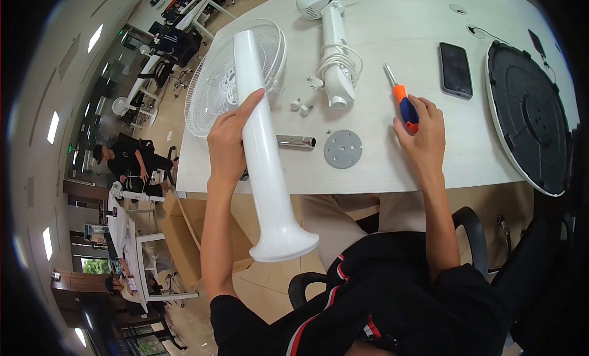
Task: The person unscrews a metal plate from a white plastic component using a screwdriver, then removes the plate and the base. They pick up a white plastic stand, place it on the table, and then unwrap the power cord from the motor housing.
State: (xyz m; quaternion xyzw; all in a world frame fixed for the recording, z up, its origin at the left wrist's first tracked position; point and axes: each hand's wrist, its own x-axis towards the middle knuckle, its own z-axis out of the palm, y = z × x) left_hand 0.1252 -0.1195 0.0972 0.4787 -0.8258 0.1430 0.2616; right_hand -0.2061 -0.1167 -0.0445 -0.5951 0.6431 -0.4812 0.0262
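My left hand is wrapped round a white flared fan stand tube, which slants from over the table to past its front edge, wide end toward me. My right hand rests on the table with thumb and fingers around the handle end of an orange and blue screwdriver, its tip pointing away. Between the hands lie a grey round plate with holes and a chrome pipe, partly hidden behind the tube. Small white knobs sit just beyond.
A fan grille lies at the left, behind the tube. Farther back is the white fan motor body with its coiled cord. A phone and a black round base are at the right. A cardboard box stands on the floor.
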